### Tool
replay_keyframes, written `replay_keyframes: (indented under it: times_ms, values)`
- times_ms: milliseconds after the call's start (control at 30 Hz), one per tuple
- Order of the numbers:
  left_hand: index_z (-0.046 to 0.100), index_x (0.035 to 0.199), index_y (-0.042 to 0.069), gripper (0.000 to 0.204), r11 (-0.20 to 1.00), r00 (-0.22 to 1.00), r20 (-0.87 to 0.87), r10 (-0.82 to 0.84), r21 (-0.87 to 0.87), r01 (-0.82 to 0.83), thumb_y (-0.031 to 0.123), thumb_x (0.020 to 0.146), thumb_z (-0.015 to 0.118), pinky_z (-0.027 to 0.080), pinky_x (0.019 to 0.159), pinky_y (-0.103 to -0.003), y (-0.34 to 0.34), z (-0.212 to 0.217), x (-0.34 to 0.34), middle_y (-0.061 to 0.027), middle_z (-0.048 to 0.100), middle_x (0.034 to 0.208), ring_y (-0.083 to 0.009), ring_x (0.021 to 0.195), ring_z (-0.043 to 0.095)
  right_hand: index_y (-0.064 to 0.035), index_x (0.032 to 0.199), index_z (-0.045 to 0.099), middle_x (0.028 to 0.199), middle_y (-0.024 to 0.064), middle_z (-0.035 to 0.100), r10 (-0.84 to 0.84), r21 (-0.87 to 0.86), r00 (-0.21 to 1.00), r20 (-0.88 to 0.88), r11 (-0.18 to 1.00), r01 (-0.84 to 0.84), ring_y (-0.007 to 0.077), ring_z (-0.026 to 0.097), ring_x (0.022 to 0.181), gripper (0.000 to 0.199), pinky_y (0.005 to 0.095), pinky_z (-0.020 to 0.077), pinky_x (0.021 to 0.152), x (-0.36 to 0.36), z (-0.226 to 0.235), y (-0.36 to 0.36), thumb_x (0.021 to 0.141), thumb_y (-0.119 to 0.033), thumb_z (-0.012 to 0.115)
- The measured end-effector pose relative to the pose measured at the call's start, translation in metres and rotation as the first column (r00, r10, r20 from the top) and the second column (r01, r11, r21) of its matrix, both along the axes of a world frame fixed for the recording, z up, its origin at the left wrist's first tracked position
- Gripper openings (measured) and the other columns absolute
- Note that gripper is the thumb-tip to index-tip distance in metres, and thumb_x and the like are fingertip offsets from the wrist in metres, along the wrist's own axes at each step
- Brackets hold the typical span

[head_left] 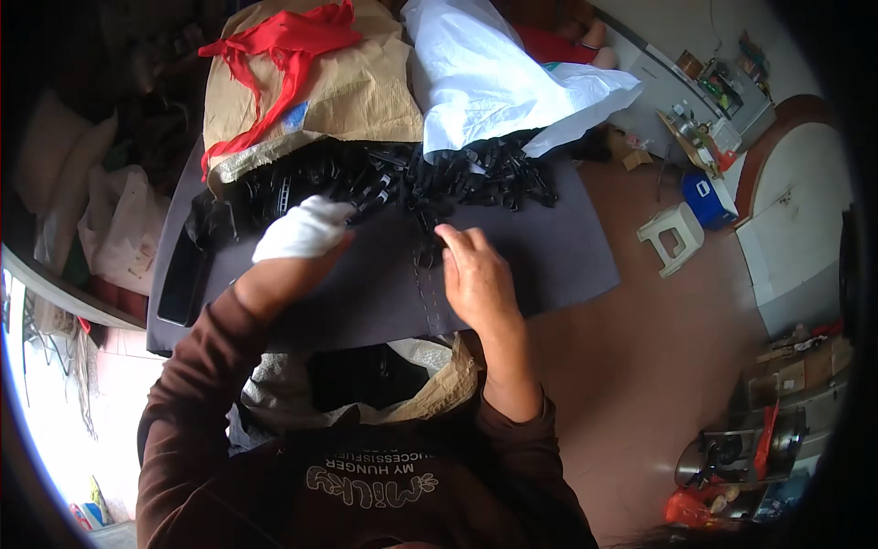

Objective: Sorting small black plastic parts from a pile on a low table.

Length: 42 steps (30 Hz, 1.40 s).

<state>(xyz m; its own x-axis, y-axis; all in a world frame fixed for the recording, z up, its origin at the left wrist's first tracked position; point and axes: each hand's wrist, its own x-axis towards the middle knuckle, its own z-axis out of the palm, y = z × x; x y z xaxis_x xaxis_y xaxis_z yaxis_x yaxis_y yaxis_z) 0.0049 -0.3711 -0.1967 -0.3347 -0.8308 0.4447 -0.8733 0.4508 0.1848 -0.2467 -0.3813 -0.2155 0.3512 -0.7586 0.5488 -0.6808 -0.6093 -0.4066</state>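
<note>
A pile of small black plastic parts (494, 178) lies across the far half of the dark grey table (549, 265), partly spilling from under two sacks. My left hand (302, 231), in a white glove, is at the near left edge of the pile. Motion blurs its fingers, and what they touch is unclear. My bare right hand (480, 279) is right of the table's middle, its fingers bent and drawn together. Their tips are beside a few black parts (425, 240) nearer to me than the pile; whatever lies between them is too dark to make out.
A brown sack (366, 91) with red cloth (293, 41) on it and a white sack (485, 78) stand at the far side. A black phone-like slab (183, 284) lies at the table's left edge. Below is an open sack (448, 389). A white stool (672, 240) stands right.
</note>
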Motion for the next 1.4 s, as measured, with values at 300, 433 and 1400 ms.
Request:
replay_keyframes:
  times_ms: [300, 433, 1400]
  values:
    - [0.060, 0.079, 0.009, 0.015, 0.977, 0.976, 0.122, 0.181, 0.093, -0.193, 0.023, 0.082, 0.061, 0.052, 0.064, -0.042, -0.028, -0.014, -0.045, -0.0128, 0.059, 0.087, -0.0330, 0.076, 0.062, -0.0041, 0.094, 0.064, 0.094, 0.0111, 0.055, 0.222, -0.011, 0.975, 0.019, 0.975, -0.221, 0.0297, 0.058, 0.085, 0.018, 0.0378, 0.0491, 0.074, 0.003, -0.019, -0.012, 0.076, -0.005, 0.068]
    - [0.060, 0.084, 0.007, 0.010, 0.966, 0.984, 0.088, 0.153, 0.198, -0.168, 0.016, 0.079, 0.063, 0.051, 0.065, -0.041, -0.008, -0.017, -0.033, -0.0158, 0.061, 0.092, -0.0339, 0.077, 0.062, -0.0033, 0.096, 0.062, 0.095, 0.0121, 0.056, 0.210, -0.003, 0.978, 0.018, 0.978, -0.210, 0.0304, 0.059, 0.085, 0.021, 0.0375, 0.0496, 0.075, 0.004, -0.010, -0.006, 0.076, -0.005, 0.068]
    - [0.060, 0.111, 0.007, 0.041, 0.953, 0.938, -0.217, 0.269, 0.200, -0.227, 0.000, 0.071, 0.060, 0.050, 0.084, -0.040, 0.072, -0.026, 0.053, -0.0168, 0.058, 0.110, -0.0365, 0.098, 0.058, -0.0094, 0.133, 0.046, 0.134, 0.0247, 0.039, -0.094, 0.193, 0.918, -0.384, 0.965, 0.179, 0.0514, 0.038, 0.121, 0.056, 0.0554, 0.0365, 0.099, 0.096, 0.002, -0.065, 0.086, -0.039, 0.059]
